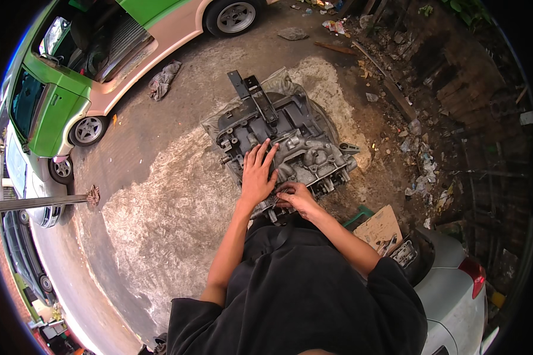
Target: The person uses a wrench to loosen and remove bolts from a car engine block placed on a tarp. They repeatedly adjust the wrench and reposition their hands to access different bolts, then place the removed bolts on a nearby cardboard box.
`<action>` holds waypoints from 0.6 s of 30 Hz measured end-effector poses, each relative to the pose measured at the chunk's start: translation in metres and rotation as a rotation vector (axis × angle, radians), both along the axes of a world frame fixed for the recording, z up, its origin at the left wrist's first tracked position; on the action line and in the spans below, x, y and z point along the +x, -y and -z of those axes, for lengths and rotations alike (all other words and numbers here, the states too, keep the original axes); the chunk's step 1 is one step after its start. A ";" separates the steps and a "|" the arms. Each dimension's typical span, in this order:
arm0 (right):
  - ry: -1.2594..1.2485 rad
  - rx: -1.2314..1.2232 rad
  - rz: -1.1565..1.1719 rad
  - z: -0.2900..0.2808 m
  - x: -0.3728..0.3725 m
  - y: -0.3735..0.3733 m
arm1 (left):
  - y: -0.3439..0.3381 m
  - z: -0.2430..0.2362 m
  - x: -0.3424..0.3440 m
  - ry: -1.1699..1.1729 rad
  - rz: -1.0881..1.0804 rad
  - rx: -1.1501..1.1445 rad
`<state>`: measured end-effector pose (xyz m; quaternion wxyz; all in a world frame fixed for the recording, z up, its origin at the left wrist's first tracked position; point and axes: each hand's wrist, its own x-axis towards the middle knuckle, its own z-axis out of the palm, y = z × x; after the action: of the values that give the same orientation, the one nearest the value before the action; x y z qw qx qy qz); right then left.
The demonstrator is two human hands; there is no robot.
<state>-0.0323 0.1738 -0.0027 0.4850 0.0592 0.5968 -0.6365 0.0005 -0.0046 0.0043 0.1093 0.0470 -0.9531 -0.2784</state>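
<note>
Leaning over a greasy grey engine [305, 148] directly in front of you, you have both hands at its near side. Your left hand [256, 180] lies palm down over the near left part, fingers straight and slightly spread, pointing away from you, gripping nothing visible. Your right hand [299, 199] reaches in from the right, just beside the left wrist, its fingers curled together at the near edge; whether they pinch a small part, I cannot tell. Most of the engine stretches ahead of your fingertips. At its far side, a dark metal bracket [261, 100] runs lengthwise away from you, slanting left; your left hand is nearer to it.
</note>
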 end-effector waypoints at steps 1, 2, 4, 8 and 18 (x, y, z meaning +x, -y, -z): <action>0.006 -0.005 0.016 0.000 0.002 0.004 | 0.000 0.001 0.000 0.002 0.001 0.004; 0.018 -0.023 0.038 -0.001 0.003 0.007 | 0.000 0.001 -0.001 0.005 0.000 -0.003; 0.005 -0.040 0.052 -0.001 0.005 0.010 | -0.001 0.003 0.000 0.012 -0.007 -0.014; -0.265 0.054 -0.083 0.001 0.005 0.006 | -0.001 0.004 0.000 -0.008 -0.007 0.006; -0.411 0.257 -0.128 -0.012 -0.065 -0.075 | 0.000 0.002 0.000 0.024 -0.008 -0.005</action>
<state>-0.0975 0.2492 0.0092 0.3814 -0.0482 0.7615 -0.5218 0.0004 -0.0043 0.0023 0.0990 0.0541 -0.9549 -0.2748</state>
